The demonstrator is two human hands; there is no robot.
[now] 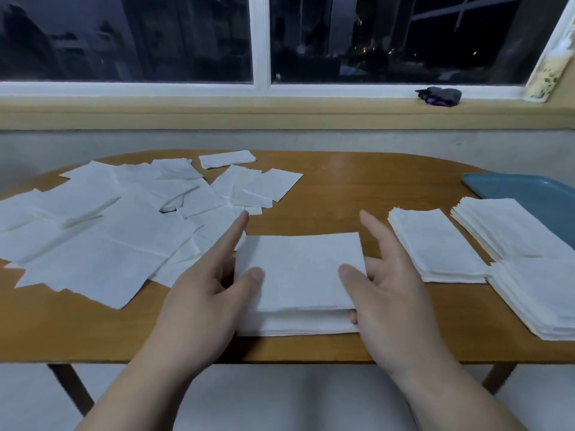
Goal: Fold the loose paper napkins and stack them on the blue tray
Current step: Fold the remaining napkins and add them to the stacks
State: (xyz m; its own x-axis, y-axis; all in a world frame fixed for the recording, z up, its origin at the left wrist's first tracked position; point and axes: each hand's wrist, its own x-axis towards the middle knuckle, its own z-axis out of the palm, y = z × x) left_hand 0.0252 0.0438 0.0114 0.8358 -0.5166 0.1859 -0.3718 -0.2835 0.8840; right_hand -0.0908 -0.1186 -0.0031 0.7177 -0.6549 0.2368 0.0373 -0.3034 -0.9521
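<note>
**A:** What lies nearest?

**B:** A folded napkin [298, 269], white and rectangular, at the middle of the desk's [357, 188] near edge. Along its near side the upper layer is lifted a little off the layers beneath.

**A:** And the hands?

**B:** The right hand [395, 290] grasps that upper layer at its right side. The thumb is on top, one of its fingers [353, 318] shows beneath, and the forefinger points straight toward the far edge. The left hand [199, 293] sits at the napkin's left side, thumb laid on top, forefinger straight. Its other fingers are hidden, so I cannot tell whether it grasps or only presses.

**A:** Farther out?

**B:** Loose napkins [102, 231] lie unfolded, creased and overlapping across the left half, reaching the far edge. Toward the right edge a folded stack [435, 247] sits on the desk. Just beside it are two more stacks [510, 231], the nearer one cut off by the frame. The blue tray [535, 194] shows behind them at the far right corner, partly covered. Whether those two rest on it is hard to make out.
</note>
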